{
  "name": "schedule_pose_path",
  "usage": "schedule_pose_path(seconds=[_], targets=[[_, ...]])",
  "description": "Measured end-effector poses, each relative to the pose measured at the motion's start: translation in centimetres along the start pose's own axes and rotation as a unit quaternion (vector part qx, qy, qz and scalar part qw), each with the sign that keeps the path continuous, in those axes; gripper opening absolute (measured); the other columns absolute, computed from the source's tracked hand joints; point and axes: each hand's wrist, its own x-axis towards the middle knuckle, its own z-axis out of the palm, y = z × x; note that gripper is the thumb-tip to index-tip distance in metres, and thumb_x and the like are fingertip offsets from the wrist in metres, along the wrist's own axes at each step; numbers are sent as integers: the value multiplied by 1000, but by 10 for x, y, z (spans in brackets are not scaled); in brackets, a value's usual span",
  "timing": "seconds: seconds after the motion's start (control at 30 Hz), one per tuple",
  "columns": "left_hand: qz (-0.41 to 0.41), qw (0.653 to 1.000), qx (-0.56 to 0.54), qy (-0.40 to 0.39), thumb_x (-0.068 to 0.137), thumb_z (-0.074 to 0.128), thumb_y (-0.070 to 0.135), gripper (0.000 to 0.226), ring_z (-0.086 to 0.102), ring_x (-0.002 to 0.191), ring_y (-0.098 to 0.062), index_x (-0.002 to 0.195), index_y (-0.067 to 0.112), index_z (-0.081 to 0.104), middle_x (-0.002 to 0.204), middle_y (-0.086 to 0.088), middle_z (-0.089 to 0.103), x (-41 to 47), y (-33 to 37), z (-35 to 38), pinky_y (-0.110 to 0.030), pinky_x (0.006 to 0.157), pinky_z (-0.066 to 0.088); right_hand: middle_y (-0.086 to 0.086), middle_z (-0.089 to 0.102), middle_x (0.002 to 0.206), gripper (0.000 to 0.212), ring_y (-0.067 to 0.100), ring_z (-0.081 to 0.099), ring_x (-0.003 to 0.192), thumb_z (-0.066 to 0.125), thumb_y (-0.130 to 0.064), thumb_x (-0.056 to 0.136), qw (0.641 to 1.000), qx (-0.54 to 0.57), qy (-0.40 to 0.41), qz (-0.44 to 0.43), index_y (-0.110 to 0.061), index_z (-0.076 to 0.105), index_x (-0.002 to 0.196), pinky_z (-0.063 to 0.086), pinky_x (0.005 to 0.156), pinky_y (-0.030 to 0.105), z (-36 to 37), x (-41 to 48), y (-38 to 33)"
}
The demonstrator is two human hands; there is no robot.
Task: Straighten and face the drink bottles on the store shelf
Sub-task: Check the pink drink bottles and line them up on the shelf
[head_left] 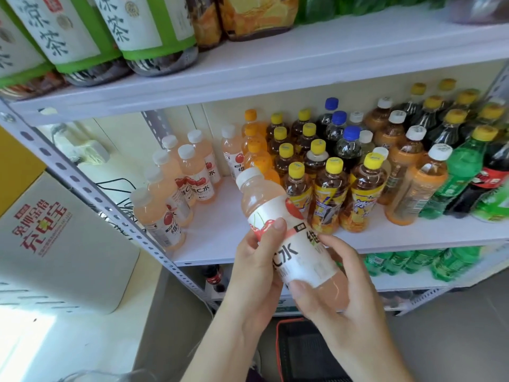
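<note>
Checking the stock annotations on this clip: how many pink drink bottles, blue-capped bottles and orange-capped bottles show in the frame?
Pink drink bottles: 8, 7 on the shelf and 1 held bottle gripped by the left hand and right hand
Blue-capped bottles: 3
Orange-capped bottles: 3 in view
Total: 14

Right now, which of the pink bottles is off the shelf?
The tilted pink bottle gripped by the left hand and right hand, in front of the shelf; the others stand on it.
</note>
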Motion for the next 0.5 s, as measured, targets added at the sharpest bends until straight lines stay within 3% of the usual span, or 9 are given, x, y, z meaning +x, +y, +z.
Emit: schedule_pose_path(seconds=[0.07, 0.1, 0.13, 0.17, 0.2, 0.27, 0.33, 0.4, 0.5], targets=[[-5, 1000, -16, -3, 77, 69, 35, 51, 69, 94, -38, 111, -2, 66, 108, -28, 69, 2, -1, -1, -48, 85, 58, -16, 67, 109, 52, 8, 67, 98, 67, -62, 68, 994, 93, -42, 48, -49, 56, 117, 52, 68, 18, -1, 8, -3], [-5, 1000, -18, -5, 77, 69, 35, 48, 70, 92, -36, 109, -1, 68, 106, -27, 70, 4, -1, -2, -47, 84, 58, -7, 70, 110, 41, 19, 68, 101, 68, -52, 77, 986, 131, -81, 61, -43, 61, 115, 53, 67, 24, -6, -2, 3], [-3, 1000, -16, -8, 77, 71, 35, 47, 70, 91, -34, 108, 0, 68, 105, -26, 71, 6, -1, -3, -46, 83, 58, 7, 67, 121, 32, 31, 63, 111, 64, -35, 89, 972, 200, -65, 108, -29, 62, 121, 54, 68, 28, -12, -6, 11], [-2, 1000, -9, -11, 76, 73, 36, 47, 70, 90, -33, 108, 2, 69, 105, -25, 71, 8, -1, -4, -45, 83, 58, 19, 58, 134, 26, 37, 54, 123, 51, -19, 100, 932, 306, -51, 187, -13, 59, 124, 53, 71, 25, -13, 4, 21], [-5, 1000, -5, -18, 75, 73, 39, 49, 70, 91, -33, 108, 3, 69, 106, -24, 71, 9, 0, -5, -46, 84, 58, 24, 50, 139, 23, 36, 49, 128, 41, -11, 103, 902, 339, -71, 257, -4, 60, 116, 49, 83, 26, -11, 12, 21], [-17, 999, -3, -33, 78, 70, 42, 47, 69, 94, -34, 108, 6, 71, 108, -24, 70, 12, 3, -8, -49, 89, 56, 23, 61, 127, 14, 37, 60, 114, 59, -25, 95, 882, 383, -115, 250, -13, 66, 96, 50, 89, 39, -6, 16, 17], [-35, 998, -2, -49, 80, 68, 43, 47, 67, 99, -36, 109, 6, 71, 112, -24, 69, 17, 7, -10, -55, 96, 51, 18, 71, 107, 36, 37, 70, 91, 82, -40, 69, 889, 389, -139, 196, -20, 71, 97, 55, 72, 45, 1, 27, 9], [-43, 997, 16, -58, 77, 70, 46, 57, 66, 103, -40, 116, 5, 67, 114, -26, 68, 20, 11, -10, -56, 98, 49, 20, 70, 106, 61, 36, 70, 88, 87, -47, 59, 887, 415, -131, 156, -19, 66, 109, 56, 68, 43, 6, 26, 10], [-26, 996, 61, -61, 74, 71, 51, 65, 68, 103, -37, 120, 6, 63, 113, -22, 70, 26, 16, -12, -50, 90, 56, 10, 72, 107, 69, 29, 70, 94, 84, -59, 56, 934, 324, -95, 117, -29, 59, 113, 56, 74, 41, 13, 30, 4]])
